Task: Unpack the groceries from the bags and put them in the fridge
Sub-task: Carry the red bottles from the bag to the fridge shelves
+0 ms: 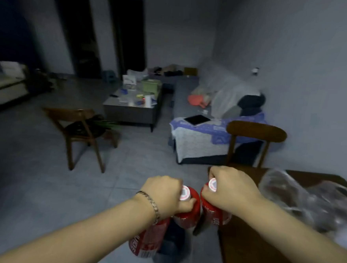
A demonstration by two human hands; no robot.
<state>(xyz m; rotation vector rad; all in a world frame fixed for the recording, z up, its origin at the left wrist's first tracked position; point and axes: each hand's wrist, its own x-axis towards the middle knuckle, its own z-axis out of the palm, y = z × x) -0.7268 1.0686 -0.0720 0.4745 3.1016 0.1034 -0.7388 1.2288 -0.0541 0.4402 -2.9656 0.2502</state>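
Observation:
My left hand (164,194) grips the neck of a red-labelled drink bottle (190,214) with a white and red cap, held over the floor. Below my left wrist shows a second red-labelled bottle (147,241); how it is held is hidden. My right hand (232,189) grips the neck of another red bottle (214,216), just left of the table's corner. A crumpled clear plastic bag (307,200) lies on the dark wooden table (252,252) at the lower right. No fridge is in view.
The room is dim. A wooden chair (80,129) stands on the tiled floor at the left. Another chair (254,133) stands behind the table. Farther off are a cluttered coffee table (131,110) and a sofa (199,137) with a tablet.

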